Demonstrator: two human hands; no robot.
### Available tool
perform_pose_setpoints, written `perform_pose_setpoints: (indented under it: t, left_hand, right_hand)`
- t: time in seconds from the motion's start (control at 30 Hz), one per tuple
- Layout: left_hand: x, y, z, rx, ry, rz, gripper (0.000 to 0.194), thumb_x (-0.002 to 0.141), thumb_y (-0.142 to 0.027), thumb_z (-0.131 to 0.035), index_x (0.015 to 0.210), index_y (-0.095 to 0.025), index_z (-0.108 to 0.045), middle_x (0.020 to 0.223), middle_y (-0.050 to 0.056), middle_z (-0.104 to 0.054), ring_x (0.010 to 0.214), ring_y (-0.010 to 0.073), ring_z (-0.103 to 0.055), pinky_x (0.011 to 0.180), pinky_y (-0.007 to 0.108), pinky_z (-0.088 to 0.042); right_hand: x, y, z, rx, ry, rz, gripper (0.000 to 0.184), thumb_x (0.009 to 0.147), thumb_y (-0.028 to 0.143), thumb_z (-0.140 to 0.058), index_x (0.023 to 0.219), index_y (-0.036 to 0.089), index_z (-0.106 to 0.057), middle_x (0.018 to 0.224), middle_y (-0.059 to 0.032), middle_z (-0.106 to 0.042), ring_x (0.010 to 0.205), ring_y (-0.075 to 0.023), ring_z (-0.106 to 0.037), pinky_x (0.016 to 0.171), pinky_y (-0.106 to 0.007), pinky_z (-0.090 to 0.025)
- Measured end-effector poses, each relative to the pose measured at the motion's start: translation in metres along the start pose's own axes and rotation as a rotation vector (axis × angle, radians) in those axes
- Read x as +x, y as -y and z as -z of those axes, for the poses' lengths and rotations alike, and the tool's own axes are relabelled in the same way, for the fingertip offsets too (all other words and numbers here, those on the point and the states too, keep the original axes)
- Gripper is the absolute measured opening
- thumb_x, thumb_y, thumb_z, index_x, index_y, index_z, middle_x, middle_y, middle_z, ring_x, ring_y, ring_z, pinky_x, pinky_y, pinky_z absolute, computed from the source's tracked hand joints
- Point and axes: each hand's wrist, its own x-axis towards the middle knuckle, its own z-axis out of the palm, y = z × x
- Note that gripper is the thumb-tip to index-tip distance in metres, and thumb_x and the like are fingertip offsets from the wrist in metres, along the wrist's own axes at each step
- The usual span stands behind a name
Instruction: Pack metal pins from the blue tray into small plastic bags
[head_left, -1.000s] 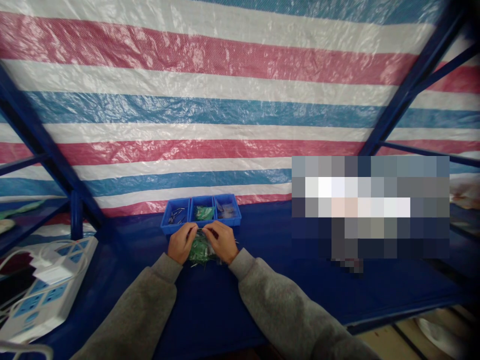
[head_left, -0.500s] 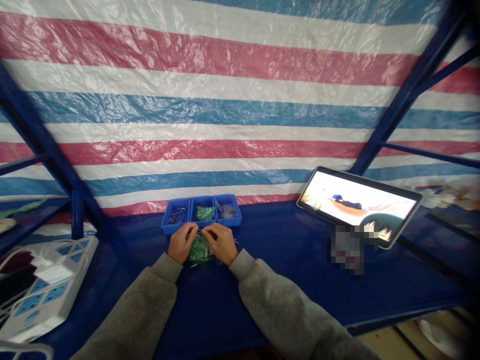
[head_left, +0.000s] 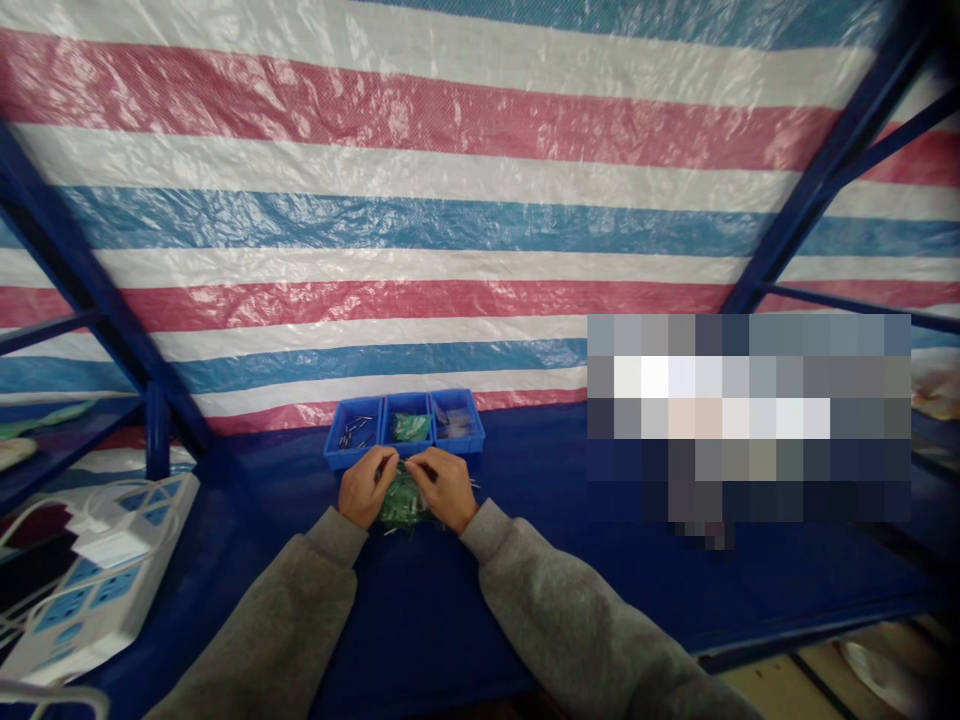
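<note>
My left hand (head_left: 367,487) and my right hand (head_left: 442,487) meet fingertip to fingertip, both closed in a pinch. Whatever small thing lies between the fingers is too tiny to make out. Below them is a heap of green pieces (head_left: 406,503), partly covered by the hands, with thin pale bits sticking out at its edges. Just behind the hands stand three joined blue bins. The left bin (head_left: 335,436) has several thin metal pins, the middle bin (head_left: 407,402) green pieces, and the right bin (head_left: 475,440) clear or greyish small parts.
A white power strip (head_left: 112,600) with cables and a white plug lies on the left of the blue table (head_left: 420,620). Blurred blocks cover the right side of the table. Blue metal posts (head_left: 112,270) and a striped plastic sheet (head_left: 450,230) stand behind.
Both hands stay in nearly the same pinched pose over the heap. The view has shifted very slightly, and the tablet on the right is now covered by blurring.
</note>
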Motion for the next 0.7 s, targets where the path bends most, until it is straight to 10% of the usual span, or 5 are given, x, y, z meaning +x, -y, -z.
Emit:
perform_pose_setpoints:
  t: [0.7]
  left_hand:
    - [-0.001, -0.006, 0.004, -0.007, -0.14, -0.091, 0.024, 0.087, -0.034, -0.046, 0.077, -0.018, -0.059, 0.071, 0.003, -0.063, 0.065, 0.0132, -0.058, 0.067, 0.024, -0.046]
  right_hand:
    - [0.003, -0.008, -0.004, 0.416, 0.088, -0.294, 0.037, 0.089, 0.045, -0.041, 0.074, 0.017, -0.059, 0.052, 0.0045, -0.048, 0.044, -0.0084, -0.047, 0.045, -0.019, -0.039]
